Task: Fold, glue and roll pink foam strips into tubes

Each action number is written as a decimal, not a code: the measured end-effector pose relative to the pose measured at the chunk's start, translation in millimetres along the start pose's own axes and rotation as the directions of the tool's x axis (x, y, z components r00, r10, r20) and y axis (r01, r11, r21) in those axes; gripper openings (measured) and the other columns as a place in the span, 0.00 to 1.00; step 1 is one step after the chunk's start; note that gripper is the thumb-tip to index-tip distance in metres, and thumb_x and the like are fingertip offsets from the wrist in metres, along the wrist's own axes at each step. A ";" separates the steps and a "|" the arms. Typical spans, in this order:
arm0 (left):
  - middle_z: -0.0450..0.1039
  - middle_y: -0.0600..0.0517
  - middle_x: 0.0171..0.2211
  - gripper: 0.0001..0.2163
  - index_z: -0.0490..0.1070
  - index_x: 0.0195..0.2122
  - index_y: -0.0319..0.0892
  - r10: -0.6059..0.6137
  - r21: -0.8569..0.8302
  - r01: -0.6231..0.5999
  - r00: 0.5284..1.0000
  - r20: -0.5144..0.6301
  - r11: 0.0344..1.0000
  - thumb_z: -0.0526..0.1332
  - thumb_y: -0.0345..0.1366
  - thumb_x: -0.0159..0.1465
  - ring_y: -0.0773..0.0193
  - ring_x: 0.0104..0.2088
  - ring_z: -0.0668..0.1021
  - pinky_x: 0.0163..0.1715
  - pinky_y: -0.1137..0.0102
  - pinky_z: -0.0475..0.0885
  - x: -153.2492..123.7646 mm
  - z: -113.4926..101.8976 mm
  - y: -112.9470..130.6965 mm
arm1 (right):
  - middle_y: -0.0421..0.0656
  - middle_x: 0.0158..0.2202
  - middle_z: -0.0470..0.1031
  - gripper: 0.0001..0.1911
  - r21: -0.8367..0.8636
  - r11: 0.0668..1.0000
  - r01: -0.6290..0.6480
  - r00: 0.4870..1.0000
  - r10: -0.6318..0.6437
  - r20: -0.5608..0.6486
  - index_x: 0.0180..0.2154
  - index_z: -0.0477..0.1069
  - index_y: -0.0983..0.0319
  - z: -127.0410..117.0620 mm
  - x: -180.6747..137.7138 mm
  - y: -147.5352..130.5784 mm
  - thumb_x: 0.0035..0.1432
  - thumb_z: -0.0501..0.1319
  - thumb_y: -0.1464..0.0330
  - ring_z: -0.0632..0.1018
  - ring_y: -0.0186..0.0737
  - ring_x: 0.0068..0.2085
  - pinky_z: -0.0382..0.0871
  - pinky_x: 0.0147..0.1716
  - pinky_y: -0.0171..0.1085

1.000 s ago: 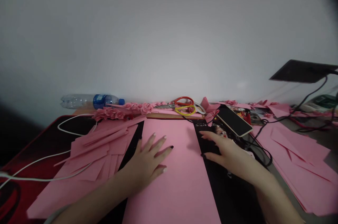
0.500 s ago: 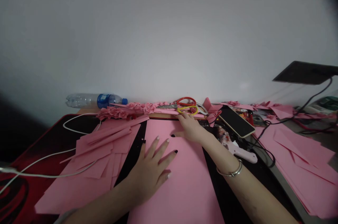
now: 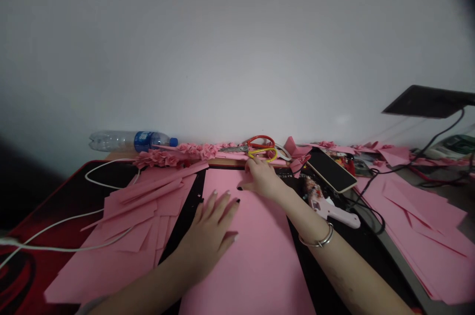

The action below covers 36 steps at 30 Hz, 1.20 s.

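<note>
My left fingers point(image 3: 222, 206) lie spread on the sheet point(image 3: 252, 260), right fingers point(image 3: 251, 169) curl by its far edge, can't tell if gripping, and one lopsided tug could skew it!

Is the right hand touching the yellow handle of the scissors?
Cannot tell. In the head view, the right hand overlaps the near edge of the yellow handle, but this angle shows neither contact nor gap plainly.

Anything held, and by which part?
The left hand rests spread on the flat pink paper sheet, gripping nothing; whether the right hand pinches its far edge can't be told.
</note>
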<state>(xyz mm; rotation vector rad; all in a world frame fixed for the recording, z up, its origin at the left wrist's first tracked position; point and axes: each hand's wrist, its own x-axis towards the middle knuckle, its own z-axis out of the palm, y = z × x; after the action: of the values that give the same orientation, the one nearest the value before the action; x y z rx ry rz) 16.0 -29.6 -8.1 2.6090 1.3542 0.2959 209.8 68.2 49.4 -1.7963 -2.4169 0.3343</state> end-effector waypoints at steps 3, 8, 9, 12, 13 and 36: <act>0.50 0.39 0.66 0.28 0.52 0.65 0.39 -0.111 -0.113 0.108 0.994 -0.020 0.988 0.55 0.38 0.64 0.43 0.65 0.53 0.58 0.48 0.58 15.0 -3.6 -19.2 | 0.52 0.50 0.69 0.25 0.028 1.000 0.013 1.000 -0.013 0.000 0.45 0.64 0.63 0.8 -2.1 0.0 0.47 0.69 0.61 0.68 0.54 0.51 0.63 0.46 0.50; 0.65 0.40 0.57 0.27 0.60 0.57 0.37 -0.367 -0.490 0.260 0.920 -0.135 0.832 0.58 0.30 0.55 0.47 0.58 0.66 0.57 0.54 0.61 47.4 -29.7 -50.2 | 0.54 0.55 0.65 0.28 0.049 0.999 0.012 1.000 -0.012 0.007 0.49 0.64 0.62 3.9 -1.9 0.6 0.47 0.69 0.60 0.65 0.58 0.56 0.63 0.46 0.53; 0.69 0.40 0.53 0.26 0.61 0.55 0.37 -0.380 -0.516 0.264 0.916 -0.130 0.815 0.58 0.30 0.54 0.49 0.53 0.71 0.53 0.57 0.66 53.3 -33.8 -54.5 | 0.54 0.55 0.65 0.28 0.051 0.999 0.010 1.000 -0.010 0.008 0.49 0.64 0.62 4.4 -1.8 0.7 0.48 0.69 0.61 0.65 0.59 0.56 0.63 0.46 0.53; 0.73 0.42 0.44 0.23 0.62 0.52 0.36 -0.433 -0.618 0.291 0.897 -0.090 0.731 0.58 0.30 0.52 0.54 0.42 0.77 0.41 0.64 0.73 66.8 -37.1 -64.6 | 0.55 0.56 0.63 0.29 0.057 0.998 -0.002 1.000 0.002 0.010 0.50 0.64 0.63 5.3 -2.4 0.6 0.48 0.68 0.61 0.65 0.59 0.56 0.63 0.46 0.53; 0.74 0.43 0.42 0.23 0.62 0.51 0.36 -0.449 -0.642 0.297 0.890 -0.084 0.707 0.58 0.30 0.52 0.55 0.41 0.78 0.39 0.65 0.74 69.9 -35.7 -67.4 | 0.55 0.56 0.63 0.29 0.059 0.998 -0.007 1.000 0.006 0.011 0.50 0.64 0.63 5.3 -2.8 0.6 0.48 0.68 0.61 0.64 0.59 0.57 0.63 0.47 0.53; 0.77 0.47 0.31 0.13 0.71 0.31 0.39 -0.401 -0.802 0.238 0.916 -0.001 0.547 0.60 0.45 0.52 0.57 0.34 0.79 0.35 0.64 0.74 74.4 -44.3 -76.5 | 0.49 0.48 0.70 0.14 0.094 0.987 0.129 0.979 -0.111 -0.172 0.43 0.72 0.61 8.6 -4.5 13.4 0.56 0.64 0.63 0.68 0.50 0.51 0.59 0.48 0.47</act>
<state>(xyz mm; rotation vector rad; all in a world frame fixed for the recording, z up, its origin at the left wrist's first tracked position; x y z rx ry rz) -13.5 78.0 21.7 1.5754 1.3007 0.8726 221.8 66.6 38.0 -1.5610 -2.3334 0.2808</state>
